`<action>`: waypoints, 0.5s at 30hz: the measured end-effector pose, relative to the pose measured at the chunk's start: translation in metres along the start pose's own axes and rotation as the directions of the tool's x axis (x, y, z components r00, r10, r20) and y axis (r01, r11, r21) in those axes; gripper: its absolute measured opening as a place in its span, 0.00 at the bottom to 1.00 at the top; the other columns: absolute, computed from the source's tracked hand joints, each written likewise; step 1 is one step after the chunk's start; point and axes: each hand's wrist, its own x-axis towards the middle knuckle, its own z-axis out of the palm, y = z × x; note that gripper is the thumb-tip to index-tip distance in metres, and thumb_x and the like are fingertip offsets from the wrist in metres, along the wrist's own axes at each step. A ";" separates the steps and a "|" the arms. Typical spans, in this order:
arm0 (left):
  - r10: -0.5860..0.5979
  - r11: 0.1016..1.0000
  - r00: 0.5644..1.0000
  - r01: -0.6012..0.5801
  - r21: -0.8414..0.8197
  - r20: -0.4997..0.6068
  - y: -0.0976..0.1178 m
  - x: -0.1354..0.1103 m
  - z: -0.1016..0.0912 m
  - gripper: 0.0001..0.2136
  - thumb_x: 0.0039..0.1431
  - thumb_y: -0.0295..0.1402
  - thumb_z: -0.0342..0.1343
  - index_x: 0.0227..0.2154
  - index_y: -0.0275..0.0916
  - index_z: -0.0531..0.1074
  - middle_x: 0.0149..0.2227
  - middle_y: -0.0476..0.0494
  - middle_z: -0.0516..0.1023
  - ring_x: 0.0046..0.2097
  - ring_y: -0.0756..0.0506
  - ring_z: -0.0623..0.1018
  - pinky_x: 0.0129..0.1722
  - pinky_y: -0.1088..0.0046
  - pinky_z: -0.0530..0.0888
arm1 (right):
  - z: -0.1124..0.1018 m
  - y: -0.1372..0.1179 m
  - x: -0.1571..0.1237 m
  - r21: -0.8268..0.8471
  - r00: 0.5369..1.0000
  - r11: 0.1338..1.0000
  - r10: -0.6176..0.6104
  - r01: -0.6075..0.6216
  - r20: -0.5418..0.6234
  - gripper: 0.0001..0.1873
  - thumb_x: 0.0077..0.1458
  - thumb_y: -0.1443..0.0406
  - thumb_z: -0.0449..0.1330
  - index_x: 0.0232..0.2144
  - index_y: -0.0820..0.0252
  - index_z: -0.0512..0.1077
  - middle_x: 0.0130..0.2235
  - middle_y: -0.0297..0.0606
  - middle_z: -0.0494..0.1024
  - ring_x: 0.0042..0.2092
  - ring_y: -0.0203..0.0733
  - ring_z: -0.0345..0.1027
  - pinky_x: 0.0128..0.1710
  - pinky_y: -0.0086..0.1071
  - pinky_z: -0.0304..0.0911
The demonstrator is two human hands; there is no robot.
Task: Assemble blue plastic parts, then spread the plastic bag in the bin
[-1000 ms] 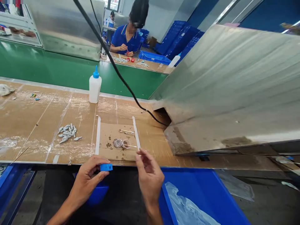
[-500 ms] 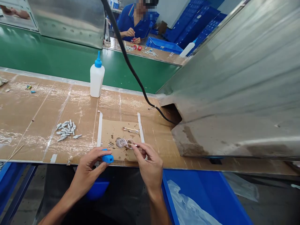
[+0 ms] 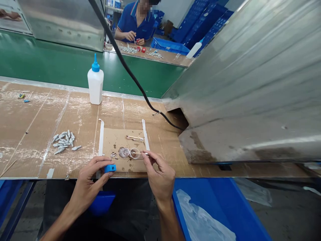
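My left hand pinches a small blue plastic block with a square hole in its end, just above the table's front edge. Between the fingertips of my right hand is a thin cotton swab. Its far tip reaches into a small clear round cup with brownish contents. A second clear round piece touches the cup on its left. Several small metal rings lie farther left, and a few more swabs rest behind the cup on the taped cardboard sheet.
Grey small parts lie in a pile at left. A white squeeze bottle stands behind. A black cable hangs across, beside a metal housing. A blue bin sits below right. Across the green belt another person works.
My right hand has drawn slightly back from the cup, so more of the swab shows. The blue block has turned a little in my left hand. The whole view has shifted slightly.
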 end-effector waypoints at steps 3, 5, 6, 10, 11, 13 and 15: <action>0.005 1.000 1.000 -0.005 0.017 0.000 0.000 0.000 0.000 0.09 0.65 0.32 0.61 0.46 0.50 0.80 0.49 0.46 0.80 0.51 0.44 0.80 0.44 0.73 0.77 | 0.000 0.000 0.000 0.004 1.000 1.000 -0.012 0.012 -0.002 0.04 0.64 0.66 0.65 0.41 0.59 0.80 0.36 0.34 0.81 0.33 0.35 0.71 0.37 0.28 0.67; 0.001 1.000 1.000 -0.001 0.026 -0.005 0.000 0.000 0.001 0.08 0.65 0.32 0.61 0.45 0.49 0.80 0.49 0.46 0.80 0.51 0.44 0.79 0.44 0.72 0.77 | 0.000 -0.001 0.000 0.008 1.000 1.000 -0.008 0.008 0.005 0.05 0.64 0.65 0.65 0.41 0.58 0.80 0.36 0.35 0.81 0.33 0.36 0.72 0.37 0.29 0.68; 0.000 1.000 1.000 0.001 0.027 -0.008 0.000 0.000 0.001 0.08 0.65 0.32 0.61 0.45 0.49 0.80 0.49 0.45 0.80 0.52 0.44 0.79 0.45 0.72 0.77 | -0.001 -0.001 0.000 0.007 1.000 1.000 -0.005 0.005 0.008 0.05 0.64 0.65 0.64 0.41 0.58 0.80 0.36 0.35 0.81 0.33 0.36 0.72 0.37 0.30 0.68; -0.005 1.000 1.000 0.006 0.023 -0.009 -0.001 0.000 0.000 0.08 0.66 0.32 0.60 0.46 0.49 0.80 0.50 0.45 0.79 0.53 0.44 0.79 0.45 0.72 0.76 | -0.001 -0.002 0.000 0.011 1.000 1.000 0.014 -0.014 0.010 0.06 0.64 0.63 0.64 0.41 0.58 0.80 0.36 0.37 0.82 0.33 0.37 0.72 0.36 0.31 0.69; -0.005 1.000 1.000 0.006 0.024 -0.013 -0.002 -0.001 0.000 0.08 0.66 0.32 0.60 0.46 0.49 0.80 0.50 0.45 0.79 0.53 0.44 0.79 0.45 0.72 0.76 | 0.000 -0.002 0.000 0.016 1.000 1.000 0.017 -0.017 0.008 0.06 0.64 0.63 0.64 0.41 0.58 0.80 0.36 0.37 0.82 0.33 0.37 0.72 0.36 0.31 0.69; -0.002 1.000 1.000 0.003 0.023 -0.020 -0.002 -0.001 -0.001 0.08 0.66 0.32 0.60 0.46 0.49 0.79 0.50 0.45 0.79 0.53 0.44 0.78 0.46 0.72 0.76 | 0.001 -0.001 0.000 0.024 1.000 1.000 0.019 -0.019 0.008 0.06 0.64 0.64 0.64 0.41 0.59 0.80 0.37 0.37 0.82 0.33 0.37 0.72 0.36 0.31 0.69; 0.001 1.000 1.000 0.000 0.015 -0.024 -0.001 -0.001 -0.001 0.09 0.66 0.32 0.61 0.46 0.50 0.79 0.50 0.46 0.79 0.53 0.45 0.78 0.49 0.72 0.75 | 0.002 0.000 -0.001 0.030 1.000 0.999 0.022 -0.022 0.012 0.06 0.64 0.64 0.65 0.41 0.59 0.80 0.37 0.36 0.82 0.33 0.37 0.72 0.37 0.30 0.69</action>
